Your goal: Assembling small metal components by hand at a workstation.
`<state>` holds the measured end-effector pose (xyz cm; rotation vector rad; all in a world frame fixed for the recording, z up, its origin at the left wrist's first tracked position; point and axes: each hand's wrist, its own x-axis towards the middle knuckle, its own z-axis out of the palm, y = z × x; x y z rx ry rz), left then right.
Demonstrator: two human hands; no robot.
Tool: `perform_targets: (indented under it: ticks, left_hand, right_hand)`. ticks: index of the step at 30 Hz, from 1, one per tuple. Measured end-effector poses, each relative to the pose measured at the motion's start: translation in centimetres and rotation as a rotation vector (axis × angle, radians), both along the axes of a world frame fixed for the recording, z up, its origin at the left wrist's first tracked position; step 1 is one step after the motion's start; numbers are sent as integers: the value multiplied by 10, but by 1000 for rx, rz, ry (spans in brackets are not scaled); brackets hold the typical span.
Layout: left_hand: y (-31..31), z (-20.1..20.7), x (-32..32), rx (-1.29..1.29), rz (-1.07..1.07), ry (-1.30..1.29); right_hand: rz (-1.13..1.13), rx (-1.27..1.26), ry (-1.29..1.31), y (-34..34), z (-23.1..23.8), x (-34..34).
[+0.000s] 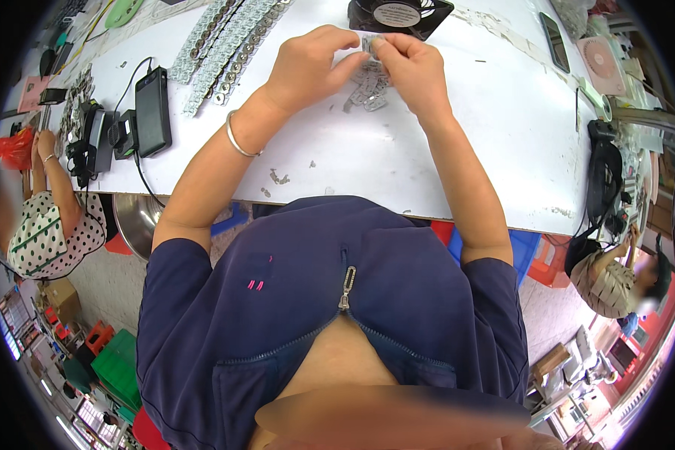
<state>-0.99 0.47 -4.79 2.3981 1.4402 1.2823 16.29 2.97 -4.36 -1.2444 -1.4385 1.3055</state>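
A small silvery piece in clear material (367, 45) is between my two hands at the far side of the table. My right hand (418, 71) pinches it between thumb and forefinger. My left hand (307, 66) bends its thumb and forefinger in a curve at the piece's left edge; the exact contact there is too small to make out. Just below lies a loose heap of small flat silvery pieces (369, 88). To the left, several long clear strips (229, 49) carry rows of round metal parts.
A black fan (397, 16) stands just beyond my hands. Left are a black handheld device (153, 112) and cables. A phone (554, 41) and a pink fan (601, 64) are at right. Scraps (279, 178) dot the white table (337, 161). Other people sit at both sides.
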Motion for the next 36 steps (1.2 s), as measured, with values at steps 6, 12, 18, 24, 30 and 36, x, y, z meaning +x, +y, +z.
perform_targets:
  ticks: [6, 12, 18, 24, 30, 36]
  left_hand:
    - [3, -17, -7, -192, -238, -13]
    - [-1, 6, -1, -290, -293, -56]
    - [5, 10, 2, -305, -381, -95]
    - [1, 14, 9, -445, -329, -86]
    - [-8, 17, 12, -549, -246, -138]
    - [3, 33, -10, -846, -321, -100]
  right_hand:
    - [56, 203, -262, -27, -16, 18]
    - [166, 194, -66, -20, -8, 19]
    - [290, 98, -51, -19, 2, 12]
    - [364, -84, -41, -16, 1, 12]
    - [463, -74, -196, -10, 12, 14]
    - [372, 30, -238, -5, 17, 26]
